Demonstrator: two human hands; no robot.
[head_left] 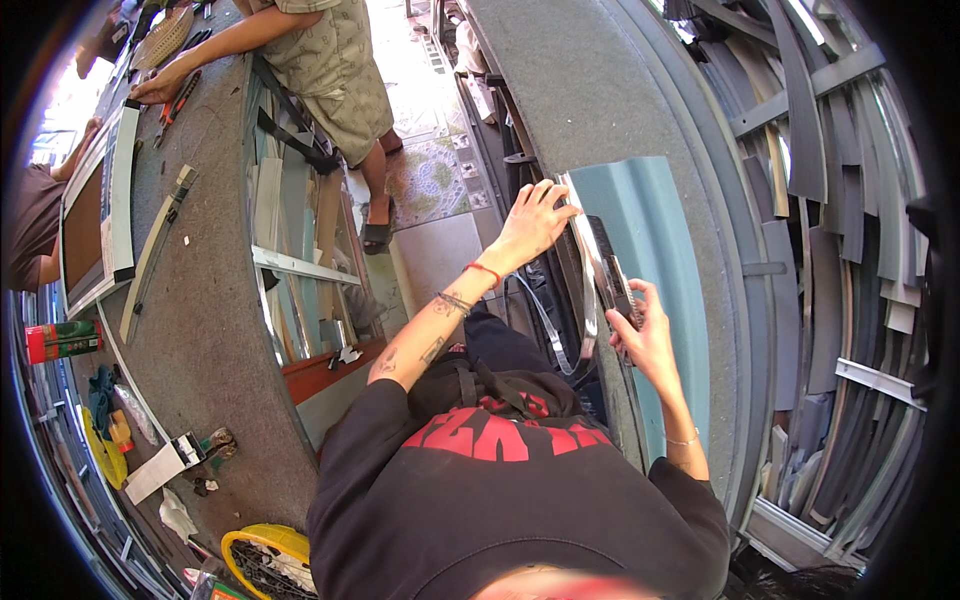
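My left hand (533,222) grips the top edge of a long, thin metal frame strip (590,262) that stands against a pale blue-green sheet (655,250) on the grey carpeted workbench (600,90). My right hand (640,330) is lower down, fingers closed around the same strip near its dark backing. The strip runs between both hands along the sheet's left edge. A red cord is on my left wrist, a thin bracelet on my right.
Another person (320,60) leans on a second grey bench (200,300) at left, where a framed panel (100,200), loose strips and pliers lie. Racks of moulding lengths (840,250) fill the right wall. A tiled floor aisle (430,200) runs between benches.
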